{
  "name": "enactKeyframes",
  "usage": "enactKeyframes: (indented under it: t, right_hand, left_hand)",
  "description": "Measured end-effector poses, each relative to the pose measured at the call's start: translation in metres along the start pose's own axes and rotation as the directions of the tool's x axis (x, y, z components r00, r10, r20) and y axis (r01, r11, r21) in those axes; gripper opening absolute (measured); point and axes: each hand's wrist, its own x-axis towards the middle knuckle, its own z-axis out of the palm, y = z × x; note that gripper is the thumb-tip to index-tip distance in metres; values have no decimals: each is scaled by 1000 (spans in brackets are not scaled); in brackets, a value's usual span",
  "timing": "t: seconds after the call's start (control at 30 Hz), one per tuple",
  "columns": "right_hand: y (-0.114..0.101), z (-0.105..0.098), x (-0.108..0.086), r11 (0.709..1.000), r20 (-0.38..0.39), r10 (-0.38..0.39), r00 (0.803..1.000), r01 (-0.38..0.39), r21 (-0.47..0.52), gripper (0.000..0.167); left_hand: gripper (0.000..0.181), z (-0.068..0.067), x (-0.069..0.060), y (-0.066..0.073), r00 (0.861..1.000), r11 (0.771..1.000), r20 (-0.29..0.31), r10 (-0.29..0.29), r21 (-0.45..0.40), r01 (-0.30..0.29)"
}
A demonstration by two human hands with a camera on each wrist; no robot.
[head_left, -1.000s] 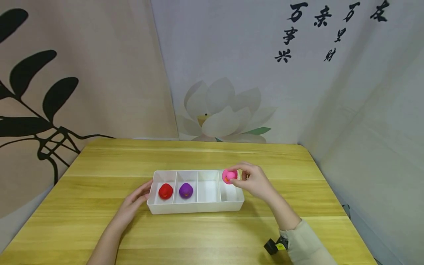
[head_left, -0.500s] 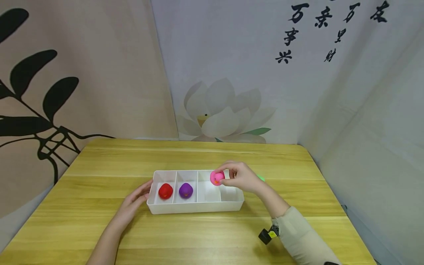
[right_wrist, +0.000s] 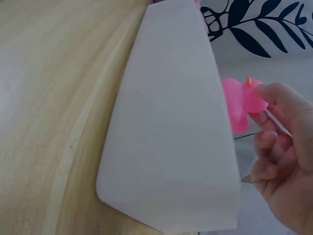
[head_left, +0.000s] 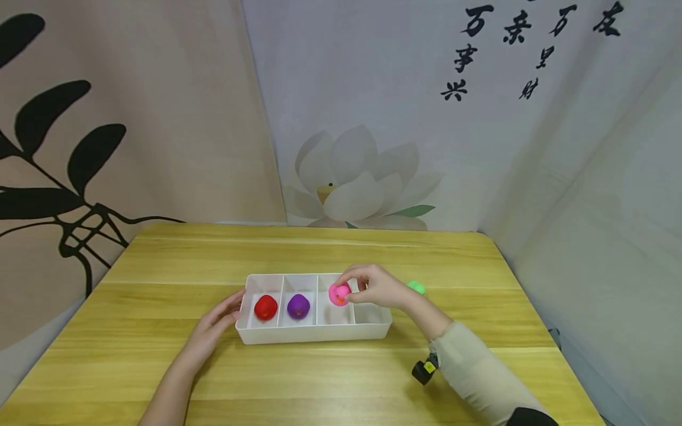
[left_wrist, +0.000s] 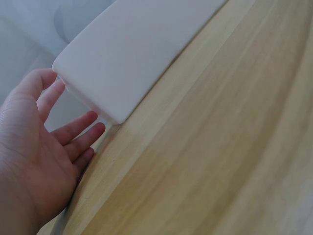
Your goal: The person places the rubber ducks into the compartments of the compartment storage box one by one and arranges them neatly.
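A white box with a row of compartments stands on the table. My right hand pinches a pink rubber duck between thumb and fingers, at the third compartment from the left. In the right wrist view, the duck's orange beak shows and the duck's body is partly behind the box wall. A red toy lies in the leftmost compartment and a purple toy in the second. My left hand touches the box's left end with its fingertips, the fingers only slightly bent.
A green toy sits on the wooden table, right of the box and partly behind my right hand. Beyond the table's far edge hangs a backdrop with printed leaves, a lotus and characters.
My right hand has carried the pink duck left from the rightmost compartment to the third and lowered it slightly. The green toy has come into view. The left hand has stayed put.
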Motion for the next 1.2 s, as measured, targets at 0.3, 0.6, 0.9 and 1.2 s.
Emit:
enactKeyframes:
  t: [0.3,0.6,0.9,1.2]
  right_hand:
    - [11,5,6,999,63,12,998,-15,46,28]
    - [22,12,14,999,77,48,996,-48,-7,32]
    - [27,16,18,992,97,117,988,-111,-65,28]
    - [22,25,24,976,93,209,973,-203,-76,25]
  left_hand:
    - [47,1,0,-2,1000,1000,-6,28,-4,-28]
    - [46,2,1,-4,999,999,-18,51,-5,-52]
    - [45,3,1,-3,994,993,-27,103,-47,-104]
    - [45,2,1,-3,996,995,-20,89,-42,-90]
